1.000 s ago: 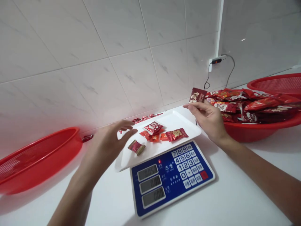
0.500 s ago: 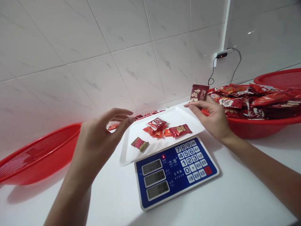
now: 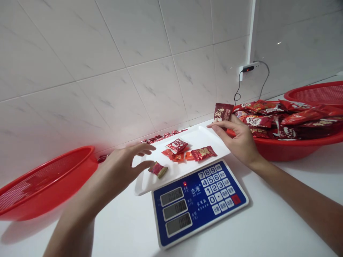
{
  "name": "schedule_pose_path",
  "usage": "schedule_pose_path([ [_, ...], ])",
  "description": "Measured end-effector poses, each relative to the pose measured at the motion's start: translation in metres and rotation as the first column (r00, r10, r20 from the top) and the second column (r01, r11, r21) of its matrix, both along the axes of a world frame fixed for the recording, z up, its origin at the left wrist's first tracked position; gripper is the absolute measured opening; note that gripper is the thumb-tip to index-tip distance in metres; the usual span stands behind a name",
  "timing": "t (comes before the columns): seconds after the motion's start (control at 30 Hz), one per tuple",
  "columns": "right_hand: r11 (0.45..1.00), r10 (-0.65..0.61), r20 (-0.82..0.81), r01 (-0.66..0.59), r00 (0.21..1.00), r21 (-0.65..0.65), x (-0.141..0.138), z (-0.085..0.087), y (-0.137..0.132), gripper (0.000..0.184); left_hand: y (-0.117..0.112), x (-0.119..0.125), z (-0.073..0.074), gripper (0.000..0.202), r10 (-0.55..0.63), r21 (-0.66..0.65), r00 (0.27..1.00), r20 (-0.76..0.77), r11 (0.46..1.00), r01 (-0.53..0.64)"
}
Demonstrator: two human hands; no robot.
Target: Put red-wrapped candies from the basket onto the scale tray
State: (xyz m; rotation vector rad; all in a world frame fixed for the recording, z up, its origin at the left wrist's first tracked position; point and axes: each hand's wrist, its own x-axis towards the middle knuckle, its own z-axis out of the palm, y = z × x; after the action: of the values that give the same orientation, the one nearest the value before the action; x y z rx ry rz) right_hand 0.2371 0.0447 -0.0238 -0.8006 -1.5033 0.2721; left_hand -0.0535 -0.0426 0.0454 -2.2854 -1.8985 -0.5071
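Observation:
My right hand (image 3: 238,137) holds a dark red candy packet (image 3: 223,112) upright between its fingers, above the right end of the white tray (image 3: 206,134). My left hand (image 3: 122,162) hangs over the tray's left edge, fingers apart, with nothing in it. Its thumb tip is close to a small green-and-pink wrapped candy (image 3: 158,170); whether they touch I cannot tell. Farther in, the tray bears a red-and-white packet (image 3: 177,145) over orange-red ones, and a red packet with a gold print (image 3: 204,153). Under the tray is a blue digital scale (image 3: 199,203) with lit readouts.
A red basket (image 3: 284,148) heaped with candy packets stands at the right, another red basket (image 3: 316,92) behind it. At the left is a red mesh basket (image 3: 53,182). Red wrapped candies (image 3: 166,135) lie along the tiled wall. A cable hangs from a socket strip (image 3: 249,67).
My left hand has lowered toward the green-and-pink candy, its thumb now close to it. My right hand keeps hold of the dark red packet. The view has tilted slightly.

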Motion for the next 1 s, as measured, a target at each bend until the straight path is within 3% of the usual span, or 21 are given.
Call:
schedule_pose_path([
  [0.17,0.959,0.102,0.022,-0.092,0.995,-0.269,0.014,0.002,0.01,0.018,0.004,-0.021,-0.009,0.032,0.058,-0.306,0.998,-0.019,0.95,-0.061],
  [0.27,0.965,0.066,0.075,-0.045,0.995,-0.259,0.018,0.004,0.011,0.018,0.013,-0.016,-0.016,0.027,0.065,-0.357,0.997,0.033,0.933,-0.049],
  [0.43,0.988,-0.033,0.047,0.04,0.998,-0.149,0.023,0.01,0.008,0.022,0.021,0.005,-0.018,0.026,0.104,-0.28,0.984,0.145,0.958,-0.06],
  [0.6,0.987,-0.049,-0.006,0.048,0.999,-0.154,0.03,0.014,0.01,0.019,0.03,0.029,-0.015,0.062,-0.095,-0.028,0.958,0.27,0.994,0.107],
  [0.73,0.981,0.008,0.017,-0.004,1.0,-0.196,0.03,0.011,0.012,0.02,0.049,0.06,-0.031,0.088,-0.146,-0.201,0.963,0.228,0.96,0.194],
  [0.83,0.977,0.042,0.058,-0.029,0.997,-0.211,0.025,0.008,0.01,0.019,0.056,0.076,-0.044,0.079,-0.188,-0.255,0.971,0.145,0.941,0.22],
  [1.0,0.976,0.152,0.315,-0.092,0.937,-0.2,0.013,0.005,-0.002,0.012,0.058,0.078,-0.054,0.053,-0.186,-0.101,0.98,0.064,0.976,0.192],
])
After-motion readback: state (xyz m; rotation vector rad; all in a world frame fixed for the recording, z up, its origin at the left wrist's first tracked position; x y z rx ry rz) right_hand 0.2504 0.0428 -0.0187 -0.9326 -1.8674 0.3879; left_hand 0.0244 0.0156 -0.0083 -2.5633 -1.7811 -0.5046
